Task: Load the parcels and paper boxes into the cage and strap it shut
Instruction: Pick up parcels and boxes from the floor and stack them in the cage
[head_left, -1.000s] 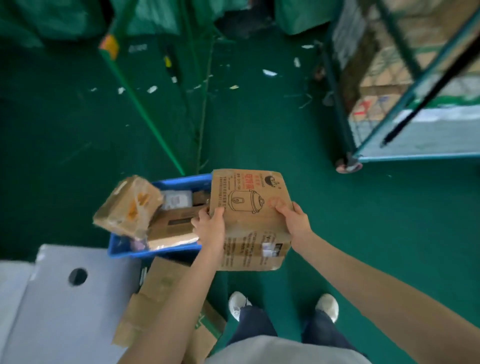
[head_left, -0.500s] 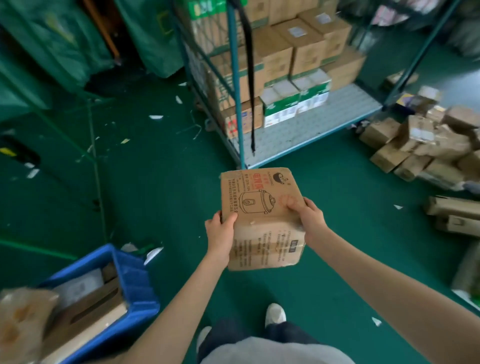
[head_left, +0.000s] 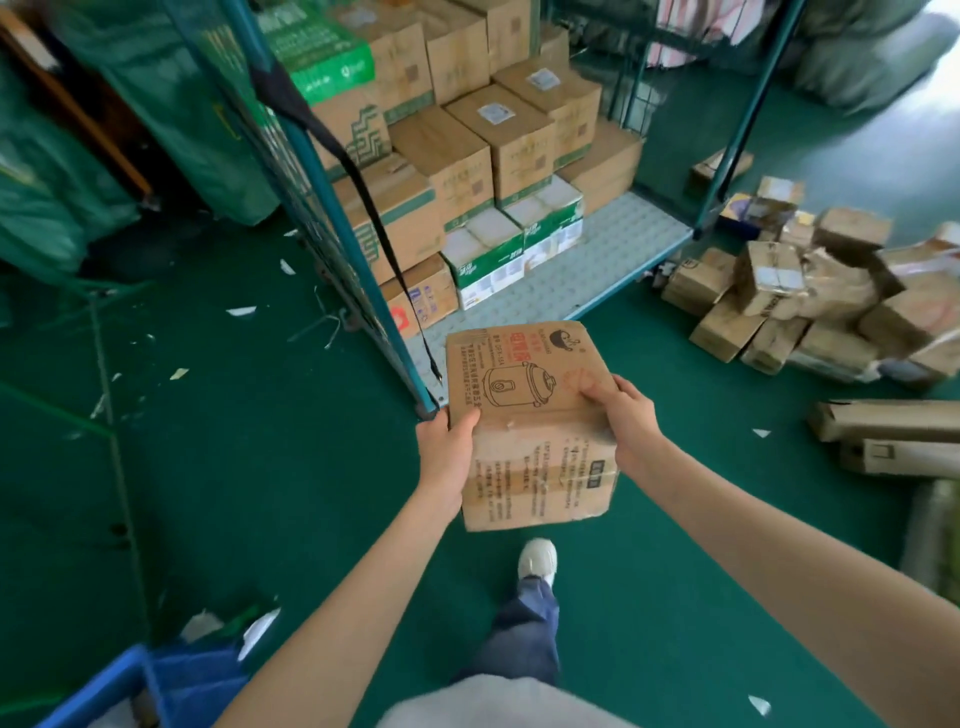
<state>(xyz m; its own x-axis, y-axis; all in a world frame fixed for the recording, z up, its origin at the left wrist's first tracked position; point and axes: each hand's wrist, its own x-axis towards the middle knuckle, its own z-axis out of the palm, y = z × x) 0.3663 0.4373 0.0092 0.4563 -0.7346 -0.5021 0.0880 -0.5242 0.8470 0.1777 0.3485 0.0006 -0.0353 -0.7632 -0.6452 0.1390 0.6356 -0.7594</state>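
Observation:
I carry a brown cardboard box (head_left: 524, 415) printed with a rice cooker drawing, held between both hands in front of me. My left hand (head_left: 447, 452) grips its left edge, thumb on top. My right hand (head_left: 621, 421) grips the right edge with fingers curled over the top face. Just beyond the box stands the teal wire cage (head_left: 613, 249) with its grey floor partly bare. Stacked cartons (head_left: 467, 156) fill its back and left part. A black strap (head_left: 358, 187) hangs down the cage's front left post.
A pile of brown parcels (head_left: 810, 301) lies on the green floor to the right of the cage, with long flat boxes (head_left: 893, 436) nearer me. A blue crate (head_left: 150, 686) sits at the bottom left. Green sacks (head_left: 62, 171) stand at the left. Paper scraps litter the floor.
I have turned from the blue crate to the cage and stepped closer, carrying the box with the same grip. The cage and the parcel pile have come into full view.

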